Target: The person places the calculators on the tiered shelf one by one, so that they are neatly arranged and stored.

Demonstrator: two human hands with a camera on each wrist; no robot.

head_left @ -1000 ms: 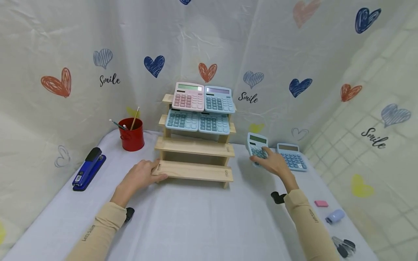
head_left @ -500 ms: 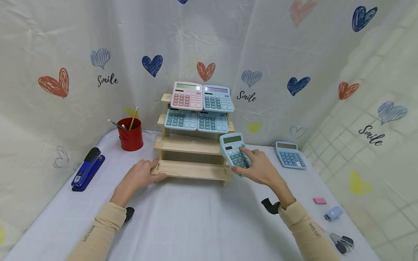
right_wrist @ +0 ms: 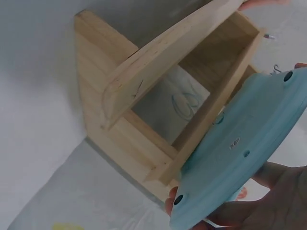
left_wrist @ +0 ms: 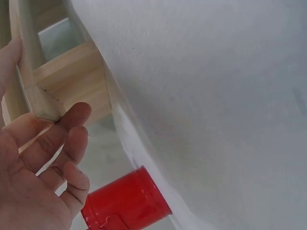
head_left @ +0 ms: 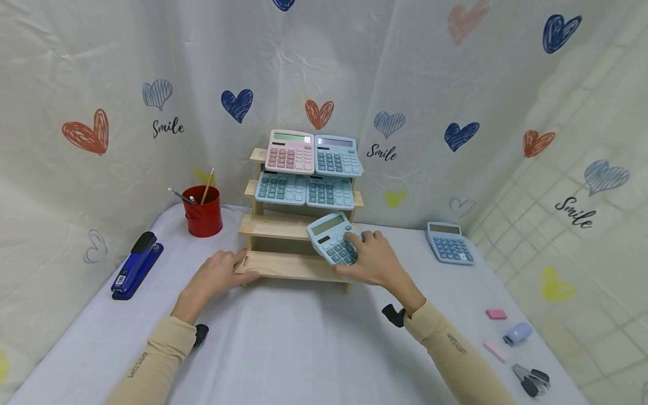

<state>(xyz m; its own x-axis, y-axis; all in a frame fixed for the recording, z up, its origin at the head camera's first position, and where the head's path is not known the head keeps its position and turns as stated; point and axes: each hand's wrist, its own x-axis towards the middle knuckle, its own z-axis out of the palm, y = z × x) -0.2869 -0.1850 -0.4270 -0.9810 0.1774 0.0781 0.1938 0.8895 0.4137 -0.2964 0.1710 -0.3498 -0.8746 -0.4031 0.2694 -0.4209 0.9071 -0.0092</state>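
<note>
In the head view, a stepped wooden shelf (head_left: 288, 265) stands mid-table. My left hand (head_left: 219, 273) holds the left end of its lowest board; the left wrist view shows the thumb and index finger at the board's end (left_wrist: 41, 103). A light blue calculator (head_left: 331, 236) is tilted in my right hand (head_left: 376, 260), in front of the two lower boards. The right wrist view shows its underside (right_wrist: 240, 143), gripped along its edges. A pink calculator (head_left: 289, 152) and a blue one (head_left: 337, 155) fill the top tier. Two blue calculators (head_left: 280, 188) lie on the tier below.
Another blue calculator (head_left: 449, 243) lies at the back right. A red bucket (head_left: 203, 212) with pencils and a blue stapler (head_left: 136, 265) are at left. Near the right edge lie a pink eraser (head_left: 496, 314), a light pink bar (head_left: 495, 350), a blue cylinder (head_left: 517, 333) and black-handled clips (head_left: 530, 380).
My right hand has carried the blue calculator left, from beside the other calculator on the right to the front of the shelf, turning it on the way. My left hand stays in place.
</note>
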